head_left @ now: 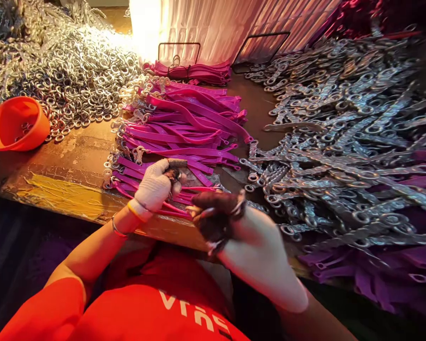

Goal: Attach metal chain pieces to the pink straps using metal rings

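My left hand [155, 185], in a white knitted glove with dark fingertips, is closed over the front of a heap of magenta straps [195, 113]. Its thumb and fingers press together; what they pinch, if anything, cannot be made out. To its right, nearer the table edge, my right hand [230, 227] wears a white glove with blackened finger parts. Those fingers are curled and slightly blurred, and their contents are hidden. A pink strap [175, 209] runs just below and between the two hands. Pale metal fittings [108, 173] sit at the left ends of the straps.
Metal rings [88, 80] are piled at the back left, beside an orange bowl [39, 125] with a few rings inside. Twisted metal pieces with ring ends [341, 166] cover the right side. A tied magenta bundle [199, 73] lies behind, near black wire frames [179, 44].
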### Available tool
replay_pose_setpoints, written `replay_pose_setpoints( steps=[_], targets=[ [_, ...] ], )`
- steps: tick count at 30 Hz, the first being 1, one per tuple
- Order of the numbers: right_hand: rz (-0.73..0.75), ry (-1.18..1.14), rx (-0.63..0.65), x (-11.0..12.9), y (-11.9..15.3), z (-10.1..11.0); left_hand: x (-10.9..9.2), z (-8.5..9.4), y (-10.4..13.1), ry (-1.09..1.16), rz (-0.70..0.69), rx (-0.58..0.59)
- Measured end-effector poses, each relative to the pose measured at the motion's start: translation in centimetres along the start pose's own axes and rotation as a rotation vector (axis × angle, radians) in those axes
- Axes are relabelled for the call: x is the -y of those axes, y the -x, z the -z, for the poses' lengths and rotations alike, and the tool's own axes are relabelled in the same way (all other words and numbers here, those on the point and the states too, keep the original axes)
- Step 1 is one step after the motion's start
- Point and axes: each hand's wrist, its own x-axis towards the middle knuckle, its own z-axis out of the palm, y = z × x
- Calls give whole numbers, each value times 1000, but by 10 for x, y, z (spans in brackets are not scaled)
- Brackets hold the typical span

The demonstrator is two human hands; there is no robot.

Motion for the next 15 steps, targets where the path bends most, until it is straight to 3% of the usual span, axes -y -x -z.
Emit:
replay_pose_setpoints(
  steps=[4,8,12,15],
  targets=[
    [-246,-184,-234,0,-15,6,7,5,8,431,247,201],
    [-387,-409,-309,-15,-25,-2,11,-3,30,392,277,211],
    [-374,-407,-344,-24,-21,-14,14,-15,38,336,211,144],
    [-260,-219,-331,-25,-14,-16,18,-20,37,385,201,132]
  ],
)
